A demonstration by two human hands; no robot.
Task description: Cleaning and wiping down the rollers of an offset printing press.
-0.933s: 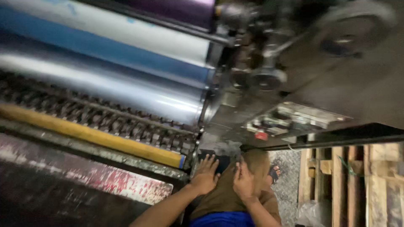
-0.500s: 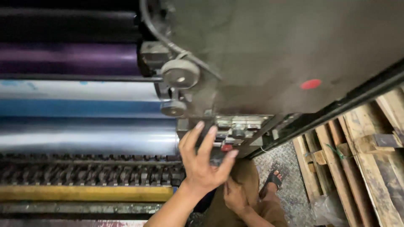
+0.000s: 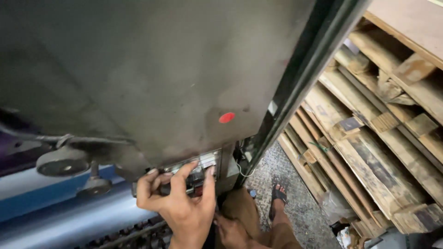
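My left hand (image 3: 180, 203) is raised to a small metal control panel (image 3: 205, 162) at the lower edge of a grey machine cover (image 3: 161, 69). Its fingers are spread, with the fingertips on the panel's buttons and nothing held. Lower down, my right hand (image 3: 230, 230) rests on my brown trouser leg, partly hidden behind the left wrist. A red dot (image 3: 226, 117) marks the cover just above the panel.
Two round metal knobs (image 3: 62, 161) stick out at the left, above a blue roller (image 3: 27, 203) and a shiny silver roller (image 3: 83, 221). Stacked wooden pallets (image 3: 369, 120) fill the right side. My sandalled foot (image 3: 278, 200) stands on patterned metal floor (image 3: 277, 170).
My view swung right and up, from the rollers to the machine cover. My left hand rose from near my lap to the control panel; my right hand stayed on my leg.
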